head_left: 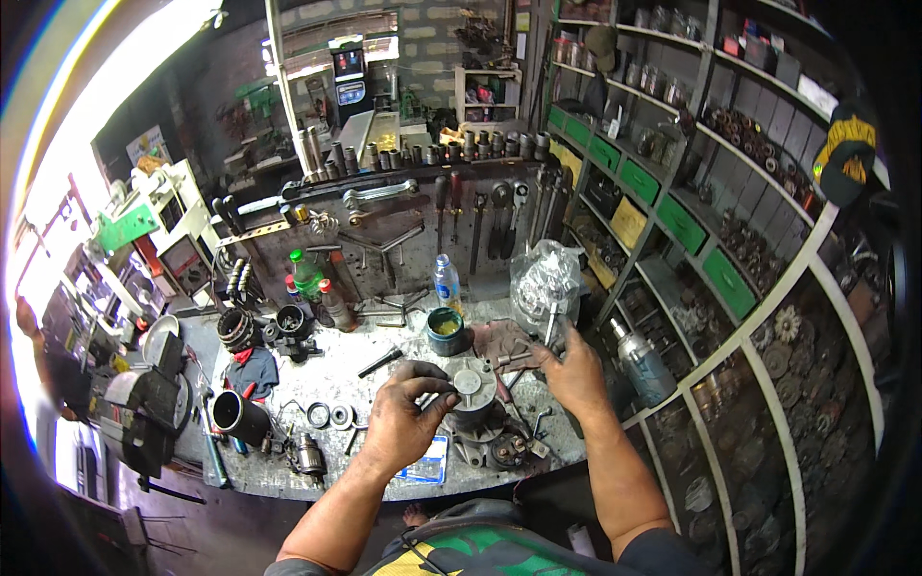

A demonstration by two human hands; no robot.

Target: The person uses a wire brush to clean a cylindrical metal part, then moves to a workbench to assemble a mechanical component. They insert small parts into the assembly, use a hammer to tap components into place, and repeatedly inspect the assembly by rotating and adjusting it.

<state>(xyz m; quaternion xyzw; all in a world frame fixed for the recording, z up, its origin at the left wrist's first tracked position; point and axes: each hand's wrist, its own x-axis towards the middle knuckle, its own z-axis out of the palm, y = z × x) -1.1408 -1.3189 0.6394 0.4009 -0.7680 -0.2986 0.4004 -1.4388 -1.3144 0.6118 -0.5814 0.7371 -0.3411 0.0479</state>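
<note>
A round grey metal motor-like part (pixel 473 386) stands upright on the workbench in front of me, its flat end cap facing up. My left hand (pixel 408 415) is at the cap's left edge, thumb and fingers pinched together; what they hold, if anything, is too small to make out. To the right, my right hand (pixel 574 376) is closed on a slim silver tool (pixel 551 324) pointing up and away; its exact kind is unclear. Below the grey part lies a smaller assembly with copper-coloured studs (pixel 509 448). A dark green pot (pixel 445 331) with yellowish contents stands just beyond.
A clear plastic bag (pixel 545 283) of parts and a water bottle (pixel 447 280) stand at the back. An empty black cylinder (pixel 238 418), rings (pixel 341 416) and a gear shaft (pixel 309 453) lie left. Hanging tools line the rack (pixel 403 211); shelves (pixel 672 211) rise right.
</note>
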